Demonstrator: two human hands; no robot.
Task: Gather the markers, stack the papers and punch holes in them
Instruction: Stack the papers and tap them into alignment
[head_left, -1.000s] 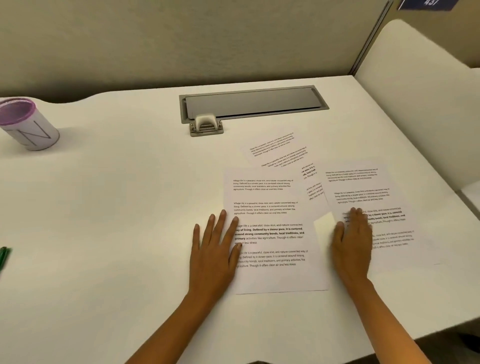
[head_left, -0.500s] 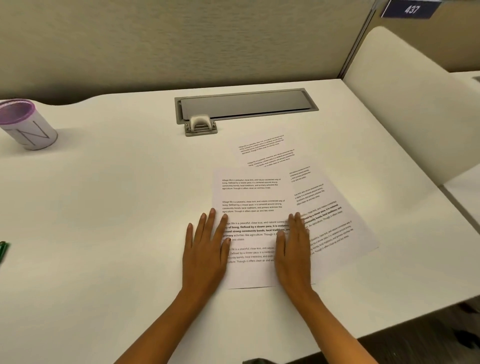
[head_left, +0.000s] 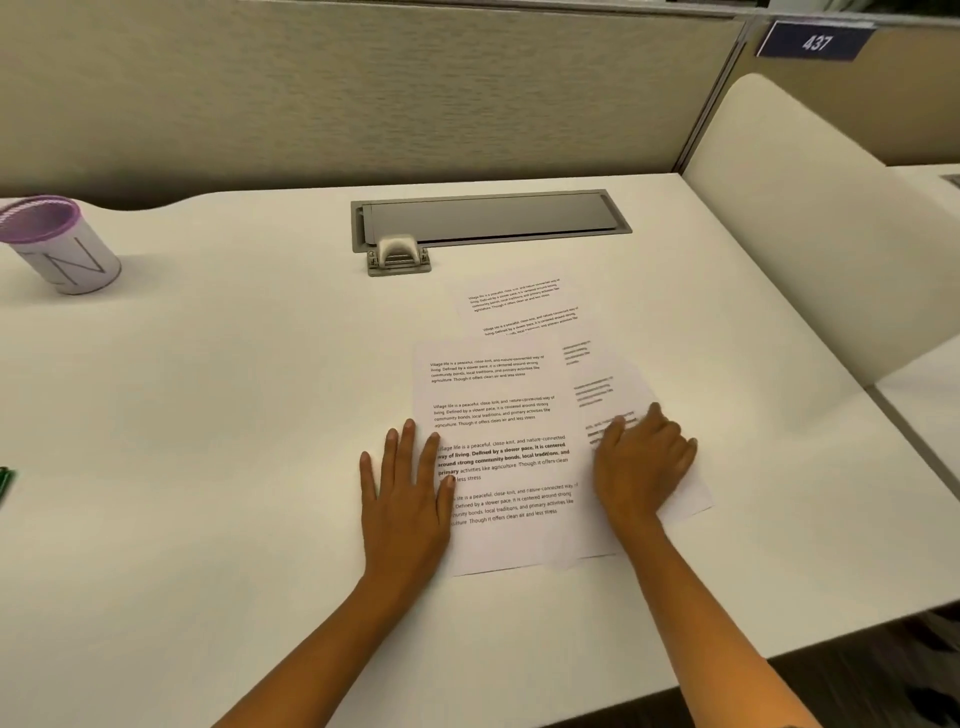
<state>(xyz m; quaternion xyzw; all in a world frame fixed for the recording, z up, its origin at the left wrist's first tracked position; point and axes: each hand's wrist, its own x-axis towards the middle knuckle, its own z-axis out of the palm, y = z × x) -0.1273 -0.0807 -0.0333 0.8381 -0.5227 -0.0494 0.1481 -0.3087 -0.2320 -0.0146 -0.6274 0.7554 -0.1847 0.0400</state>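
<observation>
Several printed papers overlap on the white desk. The top sheet lies straight in front of me. A second sheet sticks out askew from under its right side, and a third sheet shows behind it. My left hand lies flat with straight fingers on the top sheet's left edge. My right hand rests on the skewed sheet at the right, its fingers bent and blurred. A grey hole punch stands behind the papers. A green marker peeks in at the left edge.
A white cup with a purple rim stands at the back left. A grey cable hatch is set into the desk behind the punch. A fabric partition runs along the back. A cream divider rises at the right.
My right hand slid the right-hand sheet leftward toward the main sheet, then shifted back right onto its protruding part. My left hand stayed flat on the left edge.
</observation>
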